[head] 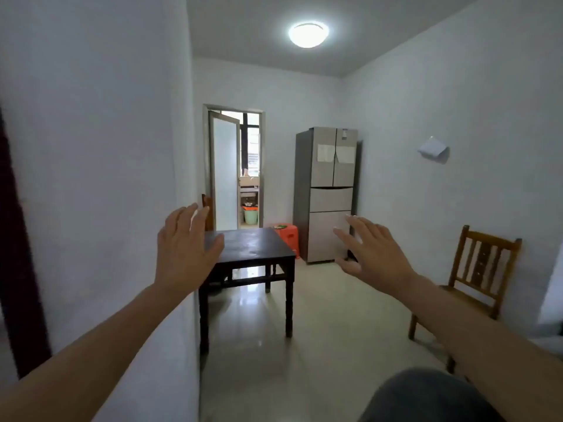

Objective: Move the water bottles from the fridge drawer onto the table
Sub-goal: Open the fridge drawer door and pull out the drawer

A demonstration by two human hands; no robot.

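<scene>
Both hands are hanging in the air ahead of the person, fingers spread and holding nothing. The left hand (185, 248) is floating before the near corner of the dark surface (256, 243) at about 11 o'clock. The right hand (370, 249) is reaching toward 1 o'clock, where the fridge (327, 166) is standing in the far corner.

No water bottles are showing anywhere. They are presumably lying behind the middle drawer (332, 199) or the bottom drawer (323, 236); both fronts are sitting shut, so I cannot tell which.

The step in hand, as I judge it, is walking up to the fridge. Doing it well is calling for keeping to the open floor (329, 315) at 12 to 1 o'clock, passing between the surface and the wooden chair (481, 269) at 3 o'clock. It is also calling for stopping far enough back that a drawer is getting room to slide out. An orange stool (288, 234) is sitting just beside the fridge, at its 9 o'clock, so coming in square to the front is looking safer than cutting round the surface's far corner.
</scene>
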